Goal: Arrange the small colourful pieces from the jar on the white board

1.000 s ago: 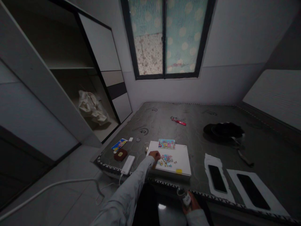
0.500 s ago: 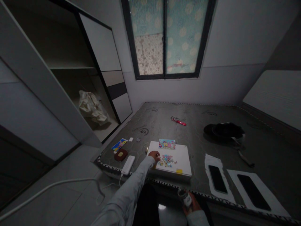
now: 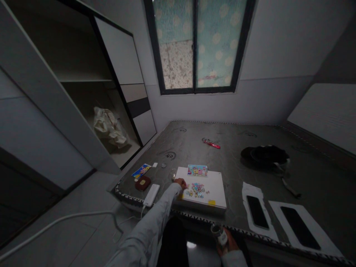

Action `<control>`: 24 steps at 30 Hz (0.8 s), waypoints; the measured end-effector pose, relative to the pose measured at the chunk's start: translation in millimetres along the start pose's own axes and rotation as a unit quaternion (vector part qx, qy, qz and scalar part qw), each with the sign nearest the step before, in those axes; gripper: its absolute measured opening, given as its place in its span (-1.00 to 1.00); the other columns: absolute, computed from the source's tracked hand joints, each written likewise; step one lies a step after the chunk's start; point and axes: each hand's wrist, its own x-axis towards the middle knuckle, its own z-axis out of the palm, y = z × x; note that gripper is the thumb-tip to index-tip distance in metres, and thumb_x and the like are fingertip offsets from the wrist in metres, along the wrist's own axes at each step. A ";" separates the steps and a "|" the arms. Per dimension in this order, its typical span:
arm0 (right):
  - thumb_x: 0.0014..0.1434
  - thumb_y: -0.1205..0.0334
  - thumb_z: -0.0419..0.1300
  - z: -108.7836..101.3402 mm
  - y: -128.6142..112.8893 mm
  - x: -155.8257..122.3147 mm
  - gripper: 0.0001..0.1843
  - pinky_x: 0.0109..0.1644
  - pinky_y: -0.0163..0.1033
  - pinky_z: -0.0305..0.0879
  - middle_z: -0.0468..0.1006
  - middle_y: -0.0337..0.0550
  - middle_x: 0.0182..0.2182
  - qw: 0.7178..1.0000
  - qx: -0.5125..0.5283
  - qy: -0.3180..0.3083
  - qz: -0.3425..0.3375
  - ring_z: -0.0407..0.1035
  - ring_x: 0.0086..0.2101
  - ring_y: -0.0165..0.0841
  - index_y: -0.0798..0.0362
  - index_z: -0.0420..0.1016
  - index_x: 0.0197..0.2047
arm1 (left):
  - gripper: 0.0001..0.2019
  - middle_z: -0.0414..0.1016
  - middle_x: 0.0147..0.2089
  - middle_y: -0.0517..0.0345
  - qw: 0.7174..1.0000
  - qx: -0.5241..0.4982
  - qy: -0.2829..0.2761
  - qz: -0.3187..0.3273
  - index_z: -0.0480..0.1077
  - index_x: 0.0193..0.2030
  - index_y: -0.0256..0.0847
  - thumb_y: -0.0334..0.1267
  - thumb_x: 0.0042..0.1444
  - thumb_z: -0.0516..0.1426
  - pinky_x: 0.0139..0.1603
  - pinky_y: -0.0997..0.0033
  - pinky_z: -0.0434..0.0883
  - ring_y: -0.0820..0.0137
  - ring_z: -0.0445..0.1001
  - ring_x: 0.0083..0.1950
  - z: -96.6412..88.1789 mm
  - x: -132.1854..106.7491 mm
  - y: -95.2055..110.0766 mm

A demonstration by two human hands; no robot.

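The left hand [image 3: 181, 183] is reaching across to the near left part of the white board [image 3: 217, 185], which is lying on the grey mattress [image 3: 194, 144] close to its near edge. Its fingers are resting at the left side of a loose cluster of small coloured puzzle pieces [image 3: 198, 188] spread over the middle of the board; they are curled down onto the surface, but the view is too dim and small to say whether a piece is pinched between them. The right hand [image 3: 226, 243] is hanging low, below the mattress edge, wrapped around a small jar [image 3: 219, 233] held upright. A colourful picture card [image 3: 197, 170] is lying at the board's far edge, and a yellow scrap [image 3: 211, 202] is sitting at its near edge. Judgement: sorting here is calling for a light fingertip pinch on one piece at a time, lifting straight up so neighbouring pieces are not getting dragged toward the board's left rim, and for keeping the jar level while the other hand is working. Off to the left, a white power bank [image 3: 151, 194] is lying near the mattress corner.
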 end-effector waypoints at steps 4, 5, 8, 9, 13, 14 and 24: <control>-0.03 0.06 0.21 13.2 13.3 -2.9 -0.52 0.06 -0.13 0.51 0.70 0.00 -0.10 0.998 0.044 0.012 0.031 0.58 -0.03 -0.07 -0.04 0.56 -0.01 | -0.79 0.68 -0.10 0.13 1.000 -0.013 0.007 0.012 0.60 -0.14 -0.18 -0.34 0.03 0.29 -0.06 0.54 0.46 0.37 0.61 -0.04 -3.3 -0.5 0.5; -0.05 0.06 0.20 17.6 17.4 -3.5 -0.51 0.06 -0.12 0.51 0.69 0.01 -0.09 0.998 0.057 0.016 0.038 0.58 -0.03 -0.05 -0.04 0.55 -0.02 | -0.76 0.68 -0.11 0.13 1.000 -0.016 0.007 0.016 0.59 -0.11 -0.17 -0.35 0.03 0.28 -0.07 0.55 0.46 0.38 0.61 -0.05 -4.1 0.1 2.0; -0.14 0.04 0.20 28.5 27.9 -4.1 -0.50 0.04 -0.04 0.52 0.69 -0.06 -0.10 0.993 0.103 0.033 0.054 0.58 -0.03 -0.01 -0.15 0.53 -0.06 | -0.66 0.68 -0.13 0.18 0.999 -0.021 -0.004 0.029 0.58 -0.08 -0.13 -0.33 -0.05 0.36 -0.09 0.55 0.47 0.40 0.62 -0.09 -5.3 3.4 8.7; -0.17 0.03 0.20 30.4 30.6 -3.6 -0.51 0.02 -0.02 0.53 0.70 -0.10 -0.11 0.991 0.115 0.039 0.062 0.58 -0.03 0.01 -0.21 0.53 -0.08 | -0.63 0.68 -0.15 0.20 0.999 -0.020 -0.010 0.034 0.58 -0.10 -0.11 -0.33 -0.12 0.39 -0.09 0.55 0.47 0.40 0.62 -0.09 -5.1 4.6 11.0; -0.31 0.00 0.23 28.6 39.0 0.5 -0.52 -0.05 0.06 0.56 0.72 -0.13 -0.18 0.987 0.121 0.038 0.097 0.59 -0.07 0.12 -0.31 0.54 -0.20 | -0.58 0.66 -0.15 0.19 0.999 -0.003 -0.018 0.045 0.59 -0.20 -0.13 -0.37 -0.30 0.46 0.04 0.45 0.46 0.30 0.60 -0.01 -2.6 6.3 16.1; -0.33 -0.01 0.24 26.4 40.8 1.7 -0.52 -0.06 0.07 0.56 0.72 -0.10 -0.19 0.987 0.116 0.034 0.102 0.59 -0.08 0.14 -0.29 0.55 -0.21 | -0.58 0.66 -0.15 0.17 0.999 0.001 -0.016 0.044 0.59 -0.19 -0.14 -0.37 -0.28 0.46 0.05 0.43 0.46 0.28 0.60 0.00 -2.0 5.5 16.1; -0.17 0.03 0.25 16.4 48.4 1.0 -0.40 0.00 -0.20 0.53 0.70 0.05 -0.05 0.990 0.089 -0.049 0.093 0.59 -0.04 -0.06 0.03 0.58 -0.01 | -0.62 0.67 -0.16 0.22 0.999 0.036 -0.033 0.023 0.56 -0.14 -0.10 -0.24 -0.16 0.44 -0.04 0.52 0.45 0.38 0.61 -0.07 -7.8 -5.5 18.9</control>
